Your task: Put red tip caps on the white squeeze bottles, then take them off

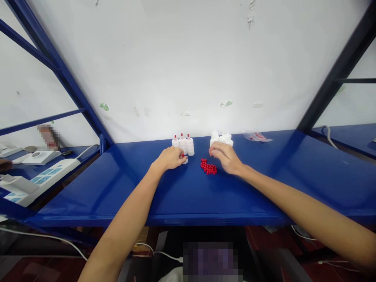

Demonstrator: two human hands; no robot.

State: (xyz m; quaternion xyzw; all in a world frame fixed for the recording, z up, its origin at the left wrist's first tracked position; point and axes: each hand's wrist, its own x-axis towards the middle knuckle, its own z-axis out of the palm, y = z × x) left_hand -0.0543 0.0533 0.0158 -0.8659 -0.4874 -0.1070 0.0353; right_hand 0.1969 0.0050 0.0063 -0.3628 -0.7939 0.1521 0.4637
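Observation:
My left hand (172, 158) is closed round a small white squeeze bottle (185, 160) with a red tip, mostly hidden by my fingers. Just behind it stand several upright white bottles (190, 146) with red tips. To the right, my right hand (225, 156) is held with loosely bent fingers, and nothing shows between them. Beyond that hand is a group of white bottles (225, 138) without red tips, partly covered by it. A loose pile of small red caps (209, 168) lies on the table between my hands.
The blue table (188, 196) runs up to a white wall. A clear plastic bag (257, 136) with something red lies at the back right. Blue metal posts (70, 82) frame both sides. Beyond the left post are a white power strip (49, 178) and another person's hand (5, 164).

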